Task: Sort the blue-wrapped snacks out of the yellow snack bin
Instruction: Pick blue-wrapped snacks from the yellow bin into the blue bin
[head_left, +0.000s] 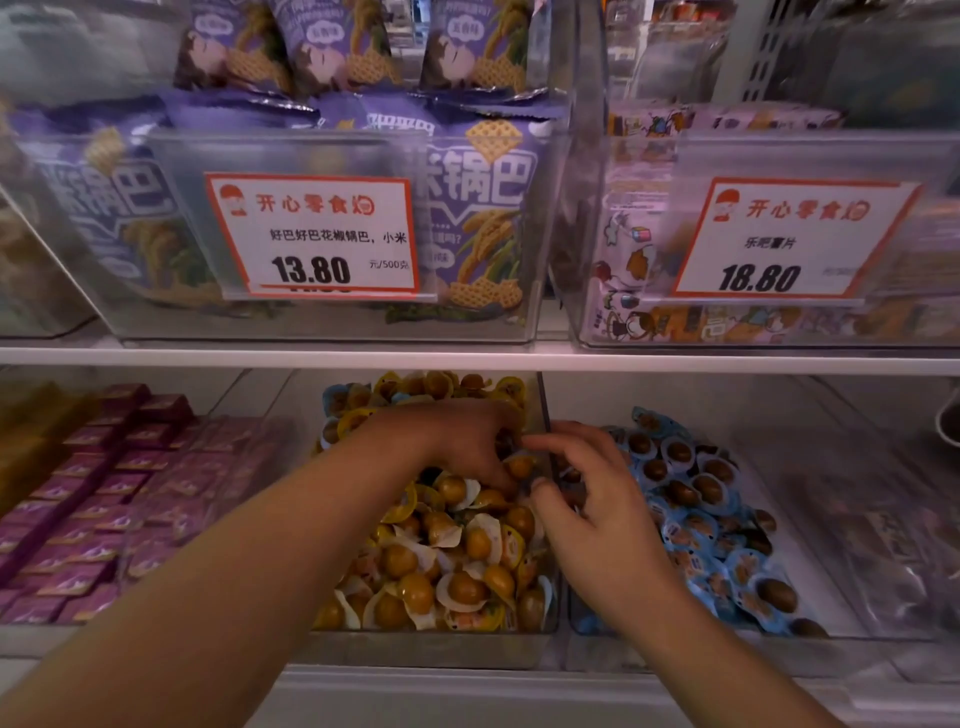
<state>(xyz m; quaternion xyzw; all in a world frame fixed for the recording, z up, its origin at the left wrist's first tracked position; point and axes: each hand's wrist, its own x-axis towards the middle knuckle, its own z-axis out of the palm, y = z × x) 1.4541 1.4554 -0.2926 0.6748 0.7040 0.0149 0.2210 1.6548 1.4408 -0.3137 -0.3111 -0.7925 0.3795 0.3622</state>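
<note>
The left hand (467, 447) reaches into the yellow snack bin (431, 642), fingers curled down among the yellow-wrapped snacks (447, 551); what it grasps cannot be told. The right hand (587, 499) hovers over the divider, fingers loosely curled, holding nothing visible. Blue-wrapped snacks (701, 499) fill the adjacent right bin; a few (335, 397) lie at the yellow bin's rear. Above, price tags read "13.80" (311, 236) and "18.80" (779, 244).

hands (524, 467) over yellow snack bin (431, 642) | blue-wrapped snacks (711, 525) right (separate bin)
</note>
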